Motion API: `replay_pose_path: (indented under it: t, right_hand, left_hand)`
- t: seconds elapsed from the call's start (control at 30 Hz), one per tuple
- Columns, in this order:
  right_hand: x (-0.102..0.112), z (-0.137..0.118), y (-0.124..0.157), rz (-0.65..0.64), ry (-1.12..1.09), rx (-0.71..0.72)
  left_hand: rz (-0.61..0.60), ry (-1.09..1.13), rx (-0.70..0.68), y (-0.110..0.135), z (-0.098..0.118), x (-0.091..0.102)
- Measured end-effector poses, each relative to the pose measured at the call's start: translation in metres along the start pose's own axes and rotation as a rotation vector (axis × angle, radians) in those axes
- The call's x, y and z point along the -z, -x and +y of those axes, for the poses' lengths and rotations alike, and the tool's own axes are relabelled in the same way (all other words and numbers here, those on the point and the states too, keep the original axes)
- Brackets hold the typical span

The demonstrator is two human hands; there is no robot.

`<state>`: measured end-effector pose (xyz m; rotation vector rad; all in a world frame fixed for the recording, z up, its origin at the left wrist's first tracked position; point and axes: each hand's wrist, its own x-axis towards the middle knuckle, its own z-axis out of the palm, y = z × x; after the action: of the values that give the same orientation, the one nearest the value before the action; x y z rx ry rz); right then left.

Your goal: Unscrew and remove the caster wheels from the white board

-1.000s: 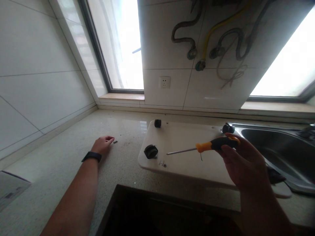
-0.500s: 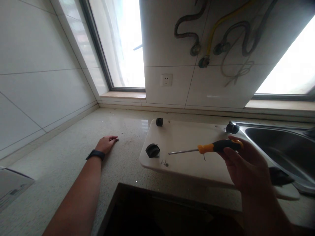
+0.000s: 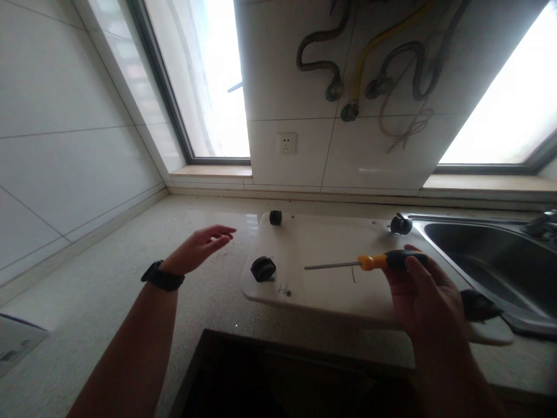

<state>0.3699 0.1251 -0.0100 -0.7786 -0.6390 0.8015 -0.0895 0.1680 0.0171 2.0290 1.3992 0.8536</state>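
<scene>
We note the screwdriver [image 3: 369,262] over the board [image 3: 331,244], gripped in the right hand [image 3: 429,296], which partly hides it, its axis running leftward toward the left hand [image 3: 198,247], whose fingers bend loosely above the worktop [image 3: 209,302], possibly pinching something small; we cannot tell.

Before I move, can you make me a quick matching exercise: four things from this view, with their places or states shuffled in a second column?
Things:
1. screwdriver
2. dark wristband
3. socket
4. white panel

Places or states:
A. set in the tiled wall
B. bears dark casters
C. held in the right grip
D. around the left arm

Pairs: 1-C, 2-D, 3-A, 4-B
</scene>
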Motion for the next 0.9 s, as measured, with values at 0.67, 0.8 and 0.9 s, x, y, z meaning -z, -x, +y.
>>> replay_pose_path:
  t: [0.67, 0.8, 0.9]
  right_hand:
    - [-0.003, -0.002, -0.002, 0.003, -0.030, -0.049]
    - [-0.003, -0.003, -0.001, 0.014, -0.017, -0.026]
    - [-0.003, -0.003, -0.002, 0.008, -0.008, -0.020]
  left_hand:
    - [0.025, 0.032, -0.148, 0.005, 0.038, -0.005]
    - [0.354, -0.067, 0.065, 0.016, -0.027, 0.041]
    - [0.505, -0.199, 0.306, 0.029, -0.083, 0.062]
